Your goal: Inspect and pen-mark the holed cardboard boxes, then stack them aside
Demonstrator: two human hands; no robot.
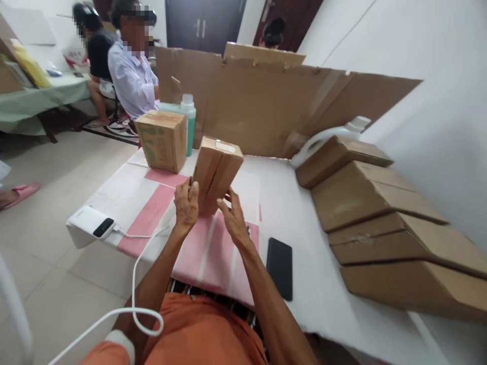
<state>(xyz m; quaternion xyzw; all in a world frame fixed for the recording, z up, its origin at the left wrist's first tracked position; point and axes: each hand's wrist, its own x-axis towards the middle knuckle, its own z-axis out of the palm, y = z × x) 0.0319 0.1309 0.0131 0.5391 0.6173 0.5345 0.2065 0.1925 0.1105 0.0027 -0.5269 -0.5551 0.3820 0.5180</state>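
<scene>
A brown cardboard box (217,170) with a white label on top stands tilted over the pink and white tablecloth, between both my hands. My left hand (186,203) presses on its left side, thumb toward me. On the lower right side of the box lies my right hand (234,215), its fingers curled along the edge. The box's underside is hidden. Behind and to the left sits a squarer cardboard box (162,142) with green print, beside a bottle of green liquid (189,121).
A row of cardboard boxes (357,197) leans along the right, by a white jug (327,137). A black phone (279,268) and a white power bank (91,222) with a cable lie on the table. A cardboard screen (258,109) stands behind; other people sit beyond.
</scene>
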